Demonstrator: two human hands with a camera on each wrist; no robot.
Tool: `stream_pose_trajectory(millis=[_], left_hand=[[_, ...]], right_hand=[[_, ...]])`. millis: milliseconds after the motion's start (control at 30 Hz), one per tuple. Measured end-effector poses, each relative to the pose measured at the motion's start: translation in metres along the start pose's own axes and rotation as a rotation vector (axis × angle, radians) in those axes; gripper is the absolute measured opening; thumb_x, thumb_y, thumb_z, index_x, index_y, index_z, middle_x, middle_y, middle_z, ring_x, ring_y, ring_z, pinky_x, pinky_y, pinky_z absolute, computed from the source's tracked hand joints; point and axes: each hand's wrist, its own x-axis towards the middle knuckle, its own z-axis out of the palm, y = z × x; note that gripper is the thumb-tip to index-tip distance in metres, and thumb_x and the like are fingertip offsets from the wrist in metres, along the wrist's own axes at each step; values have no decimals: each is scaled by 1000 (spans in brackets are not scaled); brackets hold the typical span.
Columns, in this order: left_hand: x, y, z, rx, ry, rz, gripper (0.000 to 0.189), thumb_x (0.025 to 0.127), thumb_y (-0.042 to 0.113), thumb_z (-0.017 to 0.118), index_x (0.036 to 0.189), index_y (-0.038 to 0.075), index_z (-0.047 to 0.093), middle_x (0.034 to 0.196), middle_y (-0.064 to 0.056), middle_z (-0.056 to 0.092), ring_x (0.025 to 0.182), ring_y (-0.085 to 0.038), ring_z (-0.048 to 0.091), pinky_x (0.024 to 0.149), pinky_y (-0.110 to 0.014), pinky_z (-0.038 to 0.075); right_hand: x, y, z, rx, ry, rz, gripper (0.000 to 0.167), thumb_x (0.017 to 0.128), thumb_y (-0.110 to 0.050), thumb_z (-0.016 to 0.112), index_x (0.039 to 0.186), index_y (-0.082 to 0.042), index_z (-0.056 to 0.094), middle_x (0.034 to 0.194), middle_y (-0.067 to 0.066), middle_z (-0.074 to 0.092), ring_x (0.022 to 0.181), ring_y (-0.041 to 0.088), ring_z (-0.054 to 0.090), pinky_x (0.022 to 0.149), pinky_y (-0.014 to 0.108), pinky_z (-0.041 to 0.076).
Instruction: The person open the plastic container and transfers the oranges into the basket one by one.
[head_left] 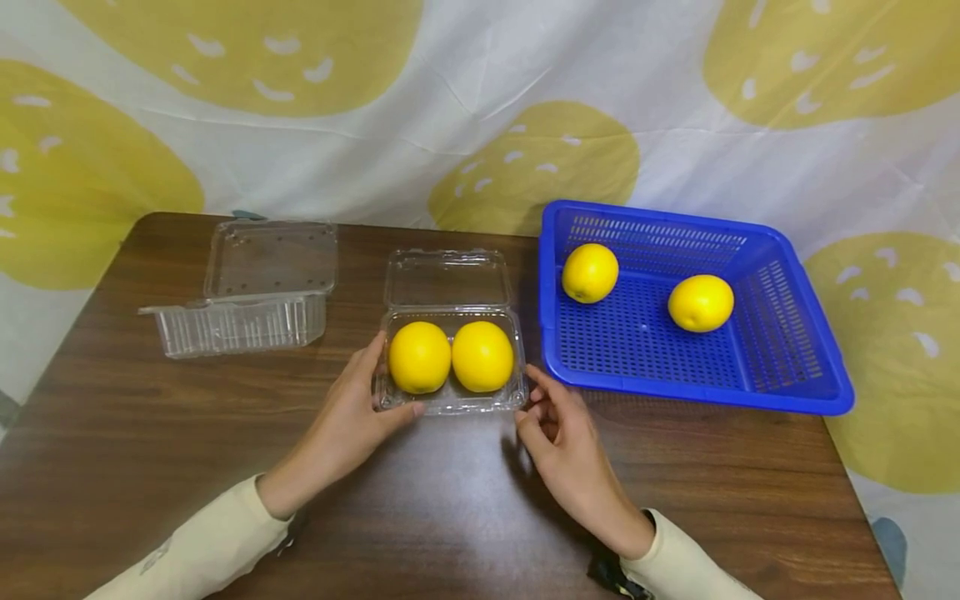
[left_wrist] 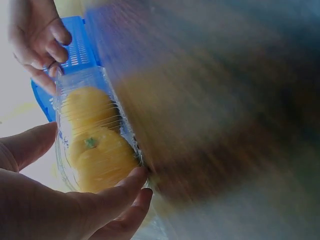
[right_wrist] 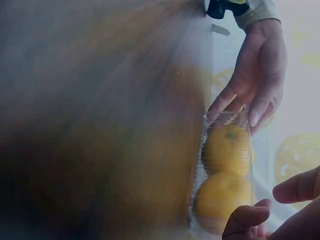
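Observation:
A clear plastic clamshell box (head_left: pixel 457 402) sits on the table with its lid (head_left: pixel 448 280) folded back. Side by side in it lie two yellow-orange citrus fruits, a left one (head_left: pixel 420 358) and a right one (head_left: pixel 483 357); the left wrist view shows a small green stem mark on the nearer fruit (left_wrist: pixel 102 157). My left hand (head_left: pixel 341 421) grips the box's left end, thumb at the front corner and fingers along the side. At the right end is my right hand (head_left: pixel 566 454), fingers loosely bent beside the wall, thumb apart from them; whether it touches is unclear.
A blue plastic basket (head_left: pixel 697 393) stands to the right, holding two similar fruits (head_left: pixel 590 273). Another open clear box (head_left: pixel 243 325) lies at the left back. Behind the wooden table (head_left: pixel 420 517) hangs a patterned cloth (head_left: pixel 360 167).

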Motion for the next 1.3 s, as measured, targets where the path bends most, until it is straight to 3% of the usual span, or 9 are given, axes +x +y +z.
stream_pose_trajectory(millis=[233,400,567,867,1100,1300], left_hand=[[-1,0,0,5,1,13,108,92,14,91,172,-5,21,166,-32,41,147,-48,50,122,-64,44],[-2,0,0,16,7,31,108,92,14,91,172,-6,21,166,-33,40,147,-49,50,120,-64,45],[-1,0,1,20,5,41,107,93,13,91,172,-7,21,165,-33,41,146,-48,51,122,-66,43],[-2,0,1,25,-4,41,107,94,15,90,172,-7,20,167,-33,39,149,-48,48,122,-65,43],[-1,-1,1,34,0,48,107,93,15,90,171,-8,21,167,-34,39,150,-49,46,126,-66,37],[-1,0,0,38,-4,45,107,93,14,90,171,-8,20,167,-34,39,151,-50,46,126,-66,36]], right_hand=[[-2,-4,5,-94,-54,-372,43,96,5,76,137,-3,70,108,7,63,86,14,62,67,24,56],[4,-8,6,-142,-116,-597,48,97,-7,79,143,-6,66,128,7,65,114,23,63,93,35,59],[13,-10,7,-219,-116,-730,47,98,-18,77,140,-1,66,135,13,63,124,30,57,107,42,50],[25,-6,8,-309,-68,-794,49,95,-22,79,136,3,68,136,19,62,131,38,55,116,48,46],[28,-7,6,-478,-106,-783,55,93,-27,82,139,0,68,143,19,60,141,40,51,122,53,43],[36,-12,6,-539,-129,-773,57,93,-31,83,139,0,68,144,19,60,143,40,49,124,54,42]])
